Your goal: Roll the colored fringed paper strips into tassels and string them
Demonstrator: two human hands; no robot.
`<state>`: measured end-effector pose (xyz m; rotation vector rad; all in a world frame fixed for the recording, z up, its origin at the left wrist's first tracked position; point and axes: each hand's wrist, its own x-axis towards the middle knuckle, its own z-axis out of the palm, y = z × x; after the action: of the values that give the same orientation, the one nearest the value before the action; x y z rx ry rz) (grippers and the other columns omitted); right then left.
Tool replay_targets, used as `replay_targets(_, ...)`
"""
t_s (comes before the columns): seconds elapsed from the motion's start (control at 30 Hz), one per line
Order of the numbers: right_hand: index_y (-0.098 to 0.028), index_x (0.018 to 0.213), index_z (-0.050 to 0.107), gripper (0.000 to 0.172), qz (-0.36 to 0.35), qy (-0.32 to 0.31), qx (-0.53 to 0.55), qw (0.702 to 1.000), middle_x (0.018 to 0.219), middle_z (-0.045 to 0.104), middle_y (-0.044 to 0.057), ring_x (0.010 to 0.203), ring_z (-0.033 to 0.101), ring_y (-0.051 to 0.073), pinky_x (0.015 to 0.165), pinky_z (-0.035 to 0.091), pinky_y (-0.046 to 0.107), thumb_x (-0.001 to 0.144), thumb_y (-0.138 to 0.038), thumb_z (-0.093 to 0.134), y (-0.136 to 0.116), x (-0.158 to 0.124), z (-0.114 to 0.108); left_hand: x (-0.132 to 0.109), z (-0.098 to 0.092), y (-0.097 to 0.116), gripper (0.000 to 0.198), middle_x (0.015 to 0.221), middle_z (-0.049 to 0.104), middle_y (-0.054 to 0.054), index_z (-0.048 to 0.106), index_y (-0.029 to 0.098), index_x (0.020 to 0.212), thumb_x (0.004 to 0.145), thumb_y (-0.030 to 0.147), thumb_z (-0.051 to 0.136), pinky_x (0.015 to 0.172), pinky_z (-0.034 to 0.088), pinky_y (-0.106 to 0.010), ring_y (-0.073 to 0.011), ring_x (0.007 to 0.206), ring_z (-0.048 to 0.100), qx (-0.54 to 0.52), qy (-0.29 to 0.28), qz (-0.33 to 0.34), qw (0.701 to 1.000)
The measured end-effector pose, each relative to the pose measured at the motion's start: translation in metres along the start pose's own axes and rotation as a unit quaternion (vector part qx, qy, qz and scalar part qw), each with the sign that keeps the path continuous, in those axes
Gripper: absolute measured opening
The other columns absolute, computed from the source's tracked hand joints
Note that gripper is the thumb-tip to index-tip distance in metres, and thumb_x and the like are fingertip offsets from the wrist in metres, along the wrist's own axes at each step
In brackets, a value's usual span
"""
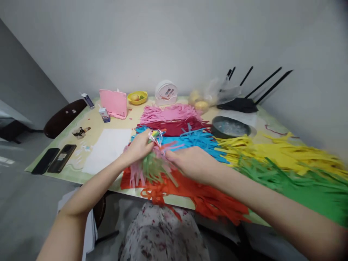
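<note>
My left hand (139, 148) is closed around a small bundle of folded paper strips (156, 136), with pink and green strip ends (148, 169) hanging below it. My right hand (191, 162) lies just right of the bundle, fingers pinched together on the same strips; the picture is smeared there. Both hands hover over piles of cut paper strips on the table (89, 125): orange (206, 197) nearest me, blue (198, 141), dark red (176, 127) and pink (170, 112) farther back.
Yellow strips (285, 150) and green strips (299, 183) cover the right side. A dark round bowl (230, 127), a white sheet (108, 148), two black phones (54, 159), a pink tablet stand (113, 103), a yellow fruit bowl (137, 97) and a black router (239, 104) also stand there.
</note>
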<state>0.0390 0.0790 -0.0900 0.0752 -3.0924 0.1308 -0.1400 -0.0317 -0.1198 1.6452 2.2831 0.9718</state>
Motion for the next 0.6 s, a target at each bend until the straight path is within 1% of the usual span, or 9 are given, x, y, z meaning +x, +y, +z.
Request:
replay_targets(0.07,-0.016,0.092,0.066,0.018,-0.024,-0.001,-0.020,0.999,0.076,0.072,0.010,0.064,0.064,0.020,0.052,0.029,0.027,0.089,-0.012,0.048,-0.004,0.012,-0.021,-0.002,0.008,0.007,0.008,0.088,0.066,-0.011,0.057,0.018,0.081,0.074,0.014,0.056,0.089,0.045,-0.040,-0.0279,0.090,0.061,0.066,-0.045,0.027,0.996)
replay_targets(0.1,-0.016,0.089,0.065,0.016,-0.028,0.011,0.001,1.000,0.075,0.071,0.009,0.064,0.063,0.019,0.053,0.030,0.026,0.089,-0.015,0.049,0.000,0.020,-0.029,-0.004,0.011,0.012,0.009,0.089,0.067,-0.012,0.058,0.018,0.079,0.072,0.012,0.058,0.091,0.044,-0.040,-0.0286,0.092,0.061,0.061,-0.075,0.056,0.994)
replay_targets(0.17,-0.017,0.085,0.063,0.014,-0.022,0.064,0.106,0.992,0.073,0.069,0.006,0.064,0.061,0.017,0.057,0.034,0.025,0.090,-0.023,0.052,0.016,0.034,-0.032,-0.011,0.012,0.020,0.010,0.089,0.068,-0.011,0.060,0.019,0.078,0.071,0.011,0.059,0.090,0.046,-0.037,-0.0273,0.092,0.062,-0.028,-0.124,0.107,0.986)
replay_targets(0.2,-0.017,0.084,0.062,0.015,-0.012,0.100,0.175,0.979,0.074,0.069,0.005,0.064,0.060,0.017,0.059,0.036,0.025,0.090,-0.026,0.052,0.023,0.039,-0.027,-0.015,0.011,0.021,0.011,0.089,0.068,-0.009,0.061,0.019,0.080,0.072,0.013,0.059,0.087,0.047,-0.035,-0.0253,0.090,0.063,-0.099,-0.119,0.111,0.982)
replay_targets(0.27,-0.018,0.086,0.061,0.019,0.024,0.170,0.289,0.942,0.074,0.067,0.003,0.064,0.058,0.016,0.060,0.039,0.025,0.091,-0.033,0.051,0.030,0.045,-0.008,-0.019,0.007,0.019,0.014,0.090,0.069,-0.005,0.062,0.019,0.088,0.074,0.017,0.062,0.080,0.049,-0.030,-0.0213,0.085,0.063,-0.242,-0.043,0.064,0.967)
replay_targets(0.33,-0.019,0.091,0.061,0.023,0.074,0.213,0.333,0.916,0.074,0.066,0.003,0.064,0.057,0.017,0.059,0.040,0.026,0.093,-0.036,0.046,0.023,0.048,0.016,-0.020,0.005,0.011,0.020,0.088,0.069,-0.003,0.062,0.018,0.089,0.070,0.022,0.068,0.077,0.049,-0.027,-0.0193,0.083,0.063,-0.357,0.062,-0.020,0.932)
replay_targets(0.47,-0.018,0.094,0.064,0.033,0.119,0.215,0.270,0.931,0.078,0.065,0.009,0.073,0.060,0.024,0.068,0.045,0.033,0.094,-0.039,0.039,-0.008,0.057,0.055,-0.015,0.014,-0.008,0.022,0.079,0.069,-0.001,0.066,0.017,0.081,0.061,0.025,0.073,0.071,0.048,-0.025,-0.0171,0.076,0.063,-0.520,0.160,-0.151,0.825)
replay_targets(0.53,-0.014,0.106,0.064,0.038,0.112,0.203,0.244,0.942,0.089,0.065,0.014,0.080,0.060,0.027,0.072,0.047,0.036,0.089,-0.043,0.046,-0.020,0.065,0.067,-0.014,0.022,-0.020,0.019,0.075,0.068,0.000,0.066,0.017,0.078,0.062,0.023,0.071,0.069,0.048,-0.025,-0.0151,0.071,0.062,-0.567,0.198,-0.186,0.778)
replay_targets(0.6,-0.012,0.123,0.058,0.052,0.091,0.196,0.224,0.950,0.104,0.062,0.017,0.090,0.059,0.030,0.078,0.048,0.040,0.082,-0.045,0.055,-0.028,0.073,0.078,-0.015,0.028,-0.033,0.014,0.071,0.066,0.002,0.065,0.018,0.076,0.064,0.022,0.068,0.069,0.048,-0.024,-0.0132,0.068,0.061,-0.583,0.231,-0.205,0.752)
